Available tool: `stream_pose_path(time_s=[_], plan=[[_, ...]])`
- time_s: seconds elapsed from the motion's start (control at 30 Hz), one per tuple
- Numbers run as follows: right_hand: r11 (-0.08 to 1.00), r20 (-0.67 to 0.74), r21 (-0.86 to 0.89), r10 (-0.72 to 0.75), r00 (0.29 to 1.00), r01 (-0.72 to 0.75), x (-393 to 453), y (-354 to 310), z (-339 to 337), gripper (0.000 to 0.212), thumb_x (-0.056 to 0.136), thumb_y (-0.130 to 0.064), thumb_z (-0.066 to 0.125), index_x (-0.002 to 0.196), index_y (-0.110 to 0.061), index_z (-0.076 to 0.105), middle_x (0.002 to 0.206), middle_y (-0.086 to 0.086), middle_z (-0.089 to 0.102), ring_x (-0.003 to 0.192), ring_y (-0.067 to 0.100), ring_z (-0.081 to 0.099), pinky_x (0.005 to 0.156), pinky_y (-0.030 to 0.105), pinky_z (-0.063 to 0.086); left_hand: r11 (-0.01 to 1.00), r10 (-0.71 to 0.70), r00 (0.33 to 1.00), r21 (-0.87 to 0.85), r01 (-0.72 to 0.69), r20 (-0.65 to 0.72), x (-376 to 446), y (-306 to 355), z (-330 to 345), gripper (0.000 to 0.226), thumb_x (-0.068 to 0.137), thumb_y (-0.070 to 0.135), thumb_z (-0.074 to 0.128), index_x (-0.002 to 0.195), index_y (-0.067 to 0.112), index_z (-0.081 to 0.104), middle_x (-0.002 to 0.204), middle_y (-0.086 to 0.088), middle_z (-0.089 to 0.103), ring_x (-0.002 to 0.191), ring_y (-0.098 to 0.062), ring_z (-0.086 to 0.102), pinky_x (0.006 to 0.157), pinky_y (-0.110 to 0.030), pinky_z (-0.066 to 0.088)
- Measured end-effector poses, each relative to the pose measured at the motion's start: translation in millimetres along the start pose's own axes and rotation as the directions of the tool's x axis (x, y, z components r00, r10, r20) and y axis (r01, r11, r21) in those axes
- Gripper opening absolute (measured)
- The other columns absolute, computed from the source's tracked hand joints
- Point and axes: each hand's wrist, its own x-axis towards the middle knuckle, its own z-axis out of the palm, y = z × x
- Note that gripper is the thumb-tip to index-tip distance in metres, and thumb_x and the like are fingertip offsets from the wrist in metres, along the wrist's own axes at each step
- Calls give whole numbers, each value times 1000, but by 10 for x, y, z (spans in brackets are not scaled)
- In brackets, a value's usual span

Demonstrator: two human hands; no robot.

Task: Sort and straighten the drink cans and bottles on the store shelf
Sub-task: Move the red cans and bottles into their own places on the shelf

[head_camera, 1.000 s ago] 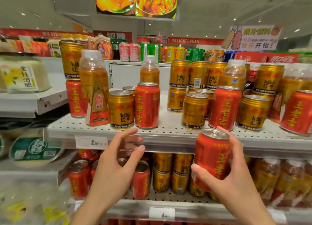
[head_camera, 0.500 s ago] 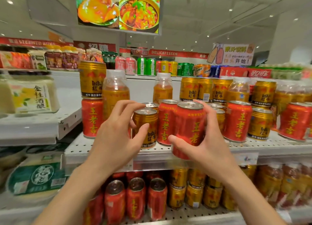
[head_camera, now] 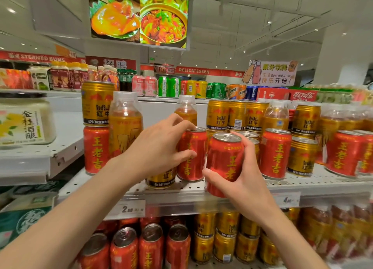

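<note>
A person is standing at a white perforated metal store shelf, both bare arms reaching forward. The right hand is wrapping its curled fingers and thumb around a red aluminium drink can with yellow Chinese lettering, holding it upright at the shelf's front edge, its base lower than the shelf surface. The left hand is gripping a second red can of the same kind that is standing on the shelf just beside the held one — fingertips over its rim, thumb against its side. A short gold Red Bull can is sitting partly hidden under the left hand.

At the far left, a gold Red Bull can is stacked on a red can, with a clear plastic bottle of amber drink touching them. A second amber bottle is standing behind the left hand. To the right, three gold cans are lined along the back row — in front, a red can and a gold can are standing side by side. On the lower shelf, four red cans are showing in front, with gold cans beside them.
</note>
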Motion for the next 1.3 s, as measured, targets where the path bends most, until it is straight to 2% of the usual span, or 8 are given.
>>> stream_pose_path(time_s=[0.33, 0.53, 0.73, 0.8, 0.93, 1.03, 1.13, 1.3], plan=[[1000, 8, -30, 9, 1000, -9, 35, 46, -40, 95, 75, -44, 80, 147, -39, 19, 123, -29, 49, 105, -20, 56, 73, 1, 47, 996, -57, 998, 74, 54, 33, 288, 64, 176, 61, 87, 51, 69, 139, 28, 46, 136, 5, 53, 117, -19, 56, 93, -38, 50], [988, 29, -155, 20, 999, -16, 57, 7, -118, 104, 67, -66, 74, 149, -46, 14, 126, -29, 50, 105, -10, 61, 75, 4, 48, 995, -61, 994, -79, 54, -87, 108, -14, 133, 49, 95, 42, 62, 139, 23, 52, 133, 6, 57, 121, -13, 54, 100, -34, 47], [970, 44, -244, -1, 999, 12, 140, -31, -93, 108, 61, -72, 75, 150, -44, 21, 136, -18, 56, 115, -2, 60, 90, 8, 45, 983, -66, 989, -177, 43, -130, -213, -125, 73, 39, 98, 36, 57, 136, 24, 55, 126, 10, 60, 119, -4, 50, 102, -23, 39], [971, 65, -236, -10, 998, 26, 193, -41, -14, 107, 63, -68, 79, 150, -39, 24, 137, -19, 55, 118, -4, 58, 97, 19, 51, 975, -68, 990, -217, 41, -121, -279, -134, 66, 40, 100, 32, 56, 139, 24, 52, 129, 11, 59, 121, -1, 49, 104, -21, 37], [958, 113, -281, -29, 993, 60, 294, -64, 128, 115, 65, -70, 77, 156, -34, 18, 151, -16, 40, 126, -8, 42, 109, 26, 44, 952, -87, 992, -300, 55, -94, -330, -138, 39, 43, 102, 27, 53, 145, 26, 46, 134, 16, 54, 124, 6, 46, 105, -11, 34], [946, 172, -322, 14, 985, 43, 320, -93, 129, 128, 63, -75, 72, 161, -33, 0, 162, -13, 28, 133, -6, 34, 111, 21, 34, 940, -108, 991, -331, 76, -79, -321, -128, 28, 42, 102, 31, 50, 144, 28, 45, 135, 15, 56, 123, 4, 49, 106, -19, 39], [941, 283, -338, 87, 955, 14, 322, -87, -8, 135, 61, -79, 71, 159, -37, -13, 165, -15, 22, 133, -1, 42, 110, 31, 46, 934, -117, 991, -345, 89, -64, -295, -92, 30, 42, 101, 39, 48, 142, 30, 48, 131, 14, 59, 119, 2, 52, 105, -26, 44], [941, 397, -338, 114, 911, 30, 356, -206, -418, 116, 67, -67, 74, 158, -46, 5, 134, -24, 50, 110, -6, 59, 94, 22, 55, 935, -108, 993, -343, 87, -43, -164, 25, 47, 57, 91, 66, 48, 139, 34, 49, 130, 17, 58, 117, 2, 52, 101, -24, 45]])
